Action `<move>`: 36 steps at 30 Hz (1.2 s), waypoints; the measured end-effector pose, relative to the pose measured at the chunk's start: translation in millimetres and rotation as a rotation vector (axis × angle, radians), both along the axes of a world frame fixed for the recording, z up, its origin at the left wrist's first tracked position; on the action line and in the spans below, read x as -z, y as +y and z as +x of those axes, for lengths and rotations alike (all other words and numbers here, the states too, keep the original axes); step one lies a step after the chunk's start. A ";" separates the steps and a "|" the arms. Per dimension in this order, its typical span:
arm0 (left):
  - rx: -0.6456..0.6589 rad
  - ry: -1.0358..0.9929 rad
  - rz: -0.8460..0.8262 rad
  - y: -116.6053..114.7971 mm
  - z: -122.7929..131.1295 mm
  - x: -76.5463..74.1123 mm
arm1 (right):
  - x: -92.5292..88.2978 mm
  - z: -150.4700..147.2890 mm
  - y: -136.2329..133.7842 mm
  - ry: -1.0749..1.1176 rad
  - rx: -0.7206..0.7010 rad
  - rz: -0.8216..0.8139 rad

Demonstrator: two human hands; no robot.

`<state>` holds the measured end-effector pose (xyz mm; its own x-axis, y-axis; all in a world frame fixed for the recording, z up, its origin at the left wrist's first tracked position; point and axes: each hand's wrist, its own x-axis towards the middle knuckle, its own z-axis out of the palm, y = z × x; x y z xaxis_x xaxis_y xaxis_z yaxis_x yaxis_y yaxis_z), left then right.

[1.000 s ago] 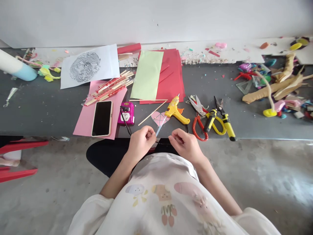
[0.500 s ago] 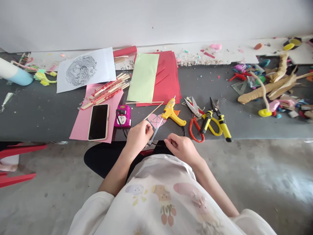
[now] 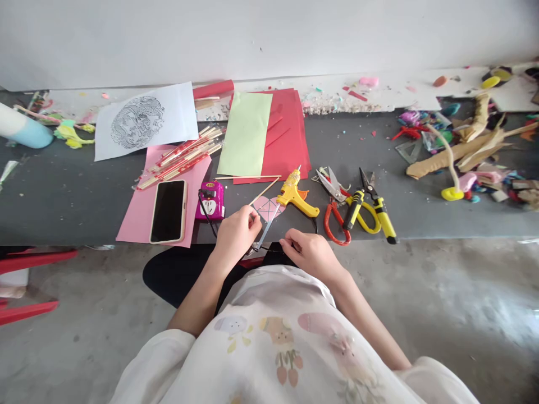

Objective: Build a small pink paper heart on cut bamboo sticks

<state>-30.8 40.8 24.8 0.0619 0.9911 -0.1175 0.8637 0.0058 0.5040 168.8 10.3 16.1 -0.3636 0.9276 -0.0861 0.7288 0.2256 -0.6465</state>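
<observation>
My left hand [image 3: 236, 231] rests at the table's front edge with its fingers curled closed; I see nothing in them. A thin wooden stick [image 3: 265, 191] lies just beyond it, its near end close to my knuckles. My right hand [image 3: 309, 251] is loosely closed at the edge too, with nothing visible in its fingers. Between and beyond both hands lies a yellow hot glue gun [image 3: 293, 194], a clear glue stick [image 3: 268, 226] sticking out of its back toward me. Partly under it is a pink paper heart [image 3: 266, 209] with dark lines. A black cord runs near my hands.
Left lie a phone [image 3: 168, 211] on pink paper [image 3: 131, 217], a purple socket block [image 3: 217, 209], bundled sticks [image 3: 185, 160] and a dragon print [image 3: 177, 120]. Behind are green [image 3: 245, 134] and red paper [image 3: 290, 140]. Right: scissors [image 3: 332, 213], pliers [image 3: 383, 216], craft scraps [image 3: 446, 154].
The view has shifted very slightly. Both hands and the things on the table stay where they were.
</observation>
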 end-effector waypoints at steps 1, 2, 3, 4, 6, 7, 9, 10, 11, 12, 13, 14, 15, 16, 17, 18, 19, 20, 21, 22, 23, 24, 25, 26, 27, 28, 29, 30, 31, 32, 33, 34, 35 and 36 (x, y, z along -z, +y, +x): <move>0.000 -0.001 -0.004 0.1 -0.1 0.3 | 0.2 -0.1 0.0 -0.004 -0.001 -0.002; 0.001 -0.003 -0.008 0.2 -0.1 0.6 | 0.3 -0.1 0.0 -0.008 -0.004 -0.005; -0.001 -0.005 -0.013 0.2 -0.2 0.7 | 0.5 -0.3 0.1 -0.013 -0.007 -0.005; -0.002 -0.007 -0.017 0.1 -0.2 0.8 | 0.6 -0.5 0.2 -0.017 -0.010 -0.005; -0.006 -0.008 -0.023 -0.1 -0.5 0.5 | 0.9 -1.2 0.5 -0.027 -0.015 -0.004; -0.007 -0.009 -0.026 -0.2 -0.7 0.3 | 0.9 -1.6 0.7 -0.032 -0.015 -0.002; -0.006 -0.012 -0.031 -0.5 -1.2 -0.4 | 0.7 -2.2 0.9 -0.040 -0.015 -0.003; -0.004 -0.011 -0.032 -0.7 -1.5 -0.8 | 0.4 -2.3 1.1 -0.044 -0.011 -0.003; -0.002 -0.010 -0.032 -0.8 -1.7 -1.2 | -0.2 -2.1 1.4 -0.048 0.000 0.001; 0.000 -0.009 -0.031 -1.1 -2.0 -1.5 | -1.0 -1.5 1.8 -0.053 0.019 0.009; 0.002 -0.009 -0.029 -1.4 -2.2 -1.8 | -2.1 -0.6 2.7 -0.058 0.045 0.022; 0.003 -0.012 -0.027 -1.8 -2.5 -2.0 | -3.3 0.7 4.1 -0.065 0.078 0.042; 0.004 -0.018 -0.025 -2.2 -2.7 -2.0 | -4.6 2.2 6.3 -0.073 0.114 0.068; 0.004 -0.028 -0.022 -2.6 -3.0 -1.9 | -6.0 4.0 9.3 -0.086 0.147 0.099; 0.002 -0.042 -0.016 -3.0 -3.3 -1.6 | -7.4 5.9 13.1 -0.106 0.174 0.135; 0.000 -0.058 -0.008 -3.3 -3.6 -1.2 | -8.6 7.8 17.6 -0.136 0.193 0.175; -0.005 -0.074 0.002 -3.6 -3.8 -0.6 | -9.7 9.4 22.6 -0.178 0.204 0.218; -0.015 -0.089 0.011 -3.8 -4.0 0.1 | -10.7 10.6 27.8 -0.231 0.205 0.259; -0.030 -0.101 0.018 -4.0 -4.1 0.7 | -11.5 11.4 32.9 -0.288 0.201 0.297; -0.049 -0.110 0.020 -4.2 -4.2 1.3 | -12.2 11.5 37.8 -0.347 0.193 0.320; -0.070 -0.115 0.019 -4.4 -4.4 1.7 | -12.8 11.2 42.1 -0.401 0.186 0.332; -0.087 -0.119 0.019 -4.8 -4.6 2.0 | -13.3 10.3 45.9 -0.449 0.183 0.330; -0.099 -0.123 0.023 -5.3 -5.0 2.2 | -13.8 9.1 48.9 -0.489 0.181 0.317; -0.103 -0.130 0.029 -5.9 -5.6 2.3 | -14.1 7.6 51.4 -0.520 0.182 0.300; -0.100 -0.137 0.039 -6.7 -6.5 2.3 | -14.2 6.2 53.4 -0.544 0.185 0.281; -0.094 -0.144 0.049 -7.5 -7.4 2.4 | -14.1 4.8 55.0 -0.561 0.187 0.262; -0.089 -0.151 0.057 -8.3 -8.5 2.4 | -13.8 3.7 56.4 -0.575 0.188 0.245; -0.085 -0.158 0.061 -9.1 -9.7 2.5 | -13.2 3.0 57.7 -0.584 0.188 0.230; -0.082 -0.164 0.064 -9.8 -10.8 2.7 | -12.5 2.6 58.9 -0.590 0.189 0.217; -0.078 -0.170 0.064 -10.4 -11.9 2.9 | -11.8 2.5 60.2 -0.595 0.190 0.205; -0.077 -0.176 0.063 -10.8 -12.8 3.1 | -11.1 2.7 61.5 -0.599 0.189 0.192; -0.076 -0.182 0.060 -11.2 -13.6 3.3 | -10.7 2.9 62.9 -0.603 0.186 0.180; -0.075 -0.185 0.059 -11.4 -14.2 3.6 | -10.5 3.2 64.2 -0.608 0.183 0.167; -0.074 -0.186 0.063 -11.5 -14.7 3.9 | -10.5 3.4 65.5 -0.614 0.177 0.154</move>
